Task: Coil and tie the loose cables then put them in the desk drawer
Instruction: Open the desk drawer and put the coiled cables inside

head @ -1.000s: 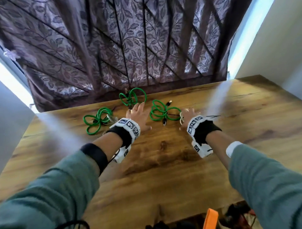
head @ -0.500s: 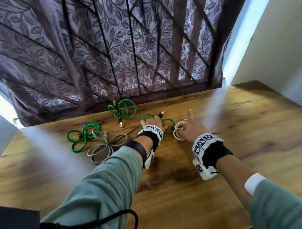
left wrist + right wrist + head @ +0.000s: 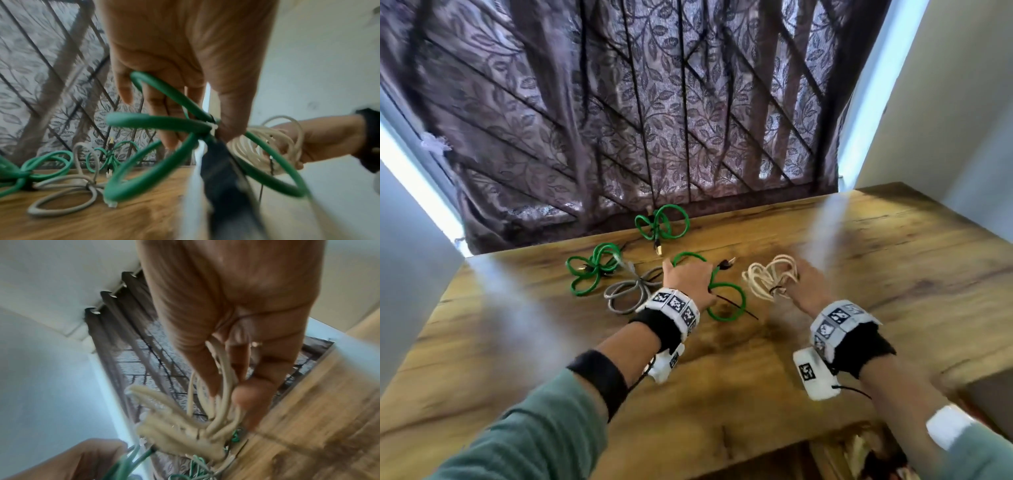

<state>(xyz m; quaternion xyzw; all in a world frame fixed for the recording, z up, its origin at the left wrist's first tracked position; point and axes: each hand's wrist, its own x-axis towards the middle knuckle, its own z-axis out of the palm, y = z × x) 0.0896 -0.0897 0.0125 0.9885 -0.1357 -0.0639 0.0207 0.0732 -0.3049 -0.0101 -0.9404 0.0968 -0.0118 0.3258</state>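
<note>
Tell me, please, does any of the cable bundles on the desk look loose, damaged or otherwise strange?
Nothing stands out. The left hand grips a tied green bundle and the right hand a tied cream bundle. Two more green bundles and a grey one lie tied on the wooden desk. No damage shows.

Three green coils (image 3: 709, 291) (image 3: 592, 270) (image 3: 662, 224), one grey coil (image 3: 631, 294) and one cream coil (image 3: 770, 275) are lying on or being lifted from one desk (image 3: 859, 260), under two hands (image 3: 688, 279) (image 3: 806, 286)

Cables (image 3: 592, 270) green; one cable (image 3: 630, 294) grey; bundle (image 3: 770, 277) cream. Desk (image 3: 722, 377) brown woodgrain. Curtain (image 3: 654, 120) purple-brown w/ leaf pattern. Sleeves (image 3: 534, 438) grey-green.
</note>
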